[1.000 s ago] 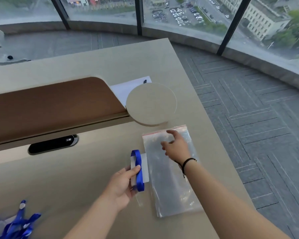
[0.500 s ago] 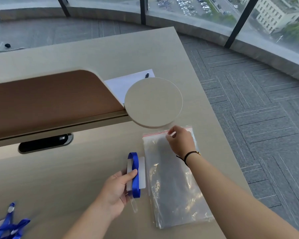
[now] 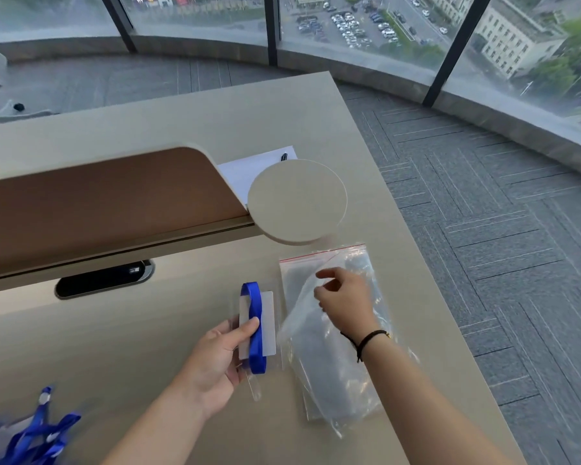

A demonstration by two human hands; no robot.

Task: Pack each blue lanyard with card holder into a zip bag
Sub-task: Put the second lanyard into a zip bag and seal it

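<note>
My left hand (image 3: 215, 357) grips a clear card holder with a white card (image 3: 265, 323), and the blue lanyard (image 3: 254, 327) is wound around it under my thumb. To its right lies a stack of clear zip bags (image 3: 332, 380) with a red strip at the top edge. My right hand (image 3: 344, 302) pinches the top bag near its mouth and lifts it, so the plastic bulges off the stack.
More blue lanyards with holders (image 3: 31, 434) lie at the lower left corner. A round beige disc (image 3: 297, 201) overhangs above the bags, beside a raised brown divider (image 3: 98, 203) and white paper (image 3: 245, 167). The table's right edge (image 3: 426, 280) runs just past the bags.
My right hand has drawn back from the bag's top edge while pinching the top bag, which now lifts and crumples off the stack. My left hand still holds the wrapped card holder.
</note>
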